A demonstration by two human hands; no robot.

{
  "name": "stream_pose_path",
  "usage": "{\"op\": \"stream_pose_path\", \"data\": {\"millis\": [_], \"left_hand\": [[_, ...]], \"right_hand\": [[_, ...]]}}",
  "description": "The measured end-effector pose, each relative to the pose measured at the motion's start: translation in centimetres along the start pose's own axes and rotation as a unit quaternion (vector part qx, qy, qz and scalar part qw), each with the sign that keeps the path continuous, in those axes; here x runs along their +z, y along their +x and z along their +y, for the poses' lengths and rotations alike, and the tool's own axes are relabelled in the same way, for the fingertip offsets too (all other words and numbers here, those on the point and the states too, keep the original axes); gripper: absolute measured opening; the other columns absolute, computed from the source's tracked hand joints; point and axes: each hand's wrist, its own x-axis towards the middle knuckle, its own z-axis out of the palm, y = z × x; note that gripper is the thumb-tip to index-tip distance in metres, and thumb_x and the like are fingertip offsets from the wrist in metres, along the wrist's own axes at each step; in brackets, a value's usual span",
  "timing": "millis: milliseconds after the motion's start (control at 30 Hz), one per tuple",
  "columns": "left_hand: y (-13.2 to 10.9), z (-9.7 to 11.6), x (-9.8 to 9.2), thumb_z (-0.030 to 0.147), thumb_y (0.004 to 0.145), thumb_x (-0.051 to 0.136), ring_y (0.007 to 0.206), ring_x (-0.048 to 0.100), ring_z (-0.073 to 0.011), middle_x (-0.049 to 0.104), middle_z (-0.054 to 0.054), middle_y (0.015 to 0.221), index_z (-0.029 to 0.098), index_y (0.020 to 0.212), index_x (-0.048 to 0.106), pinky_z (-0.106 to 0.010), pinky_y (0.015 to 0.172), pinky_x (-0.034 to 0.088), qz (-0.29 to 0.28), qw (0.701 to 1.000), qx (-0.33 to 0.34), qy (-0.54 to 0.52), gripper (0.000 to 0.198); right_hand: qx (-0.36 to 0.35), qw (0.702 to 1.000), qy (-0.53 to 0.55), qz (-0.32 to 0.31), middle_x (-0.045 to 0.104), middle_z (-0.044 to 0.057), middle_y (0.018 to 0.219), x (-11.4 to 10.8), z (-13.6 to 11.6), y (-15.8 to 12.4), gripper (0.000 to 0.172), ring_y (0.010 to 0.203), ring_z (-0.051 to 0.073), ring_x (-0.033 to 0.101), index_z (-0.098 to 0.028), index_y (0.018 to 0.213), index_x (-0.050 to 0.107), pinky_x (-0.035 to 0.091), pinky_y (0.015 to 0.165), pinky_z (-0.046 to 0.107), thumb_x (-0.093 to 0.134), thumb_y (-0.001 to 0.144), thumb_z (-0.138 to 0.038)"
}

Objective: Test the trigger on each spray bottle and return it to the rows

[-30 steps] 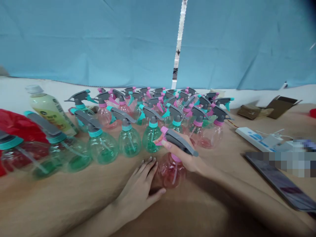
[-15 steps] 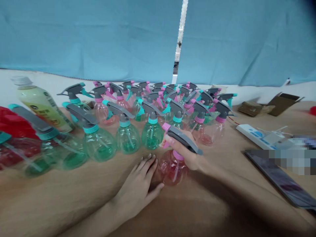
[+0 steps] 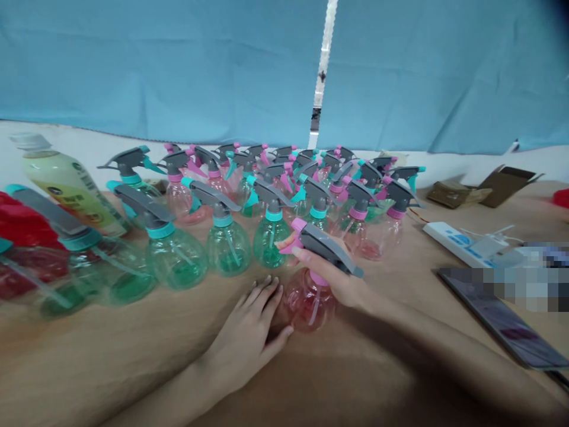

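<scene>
My right hand (image 3: 331,279) grips a pink-tinted plastic spray bottle (image 3: 309,302) around its grey trigger head, and the bottle stands on the tan table (image 3: 111,350) close to me. My left hand (image 3: 244,338) lies on the table with fingers spread, against the left side of that bottle's body. Just beyond both hands stand several rows of green-tinted and pink-tinted spray bottles, such as a green one (image 3: 229,246) with a teal collar. Another green one (image 3: 269,240) sits just behind my right fingers. The bottle's lower edge is partly shaded by my hands.
A juice bottle with a yellow label (image 3: 66,184) and a red plastic bag (image 3: 26,219) lie at left. At right are a white power strip (image 3: 457,243), a dark tablet (image 3: 493,314), and a cardboard box (image 3: 504,187). A blue cloth (image 3: 178,65) hangs behind.
The whole view has drifted slightly, with the bottles shifting left and up in the picture. My hands and the pink bottle keep nearly the same pose.
</scene>
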Motion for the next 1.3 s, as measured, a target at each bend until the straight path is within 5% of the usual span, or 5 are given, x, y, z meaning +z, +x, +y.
{"op": "stream_pose_path", "data": {"millis": [1300], "left_hand": [[0.14,0.19,-0.26,0.043,0.092,0.047,0.125,0.046,-0.0321,0.052,-0.018,0.133,0.008,0.127,0.051,-0.049,0.102,0.038,-0.009,1.0,0.001,-0.004,0.05]], "right_hand": [[0.013,1.0,0.005,-0.009,0.064,0.001,0.092,-0.15,0.32,-0.31,0.021,0.089,0.017,0.061,-0.023,0.098,0.061,0.048,0.08,0.032,0.056,0.087,-0.04]]}}
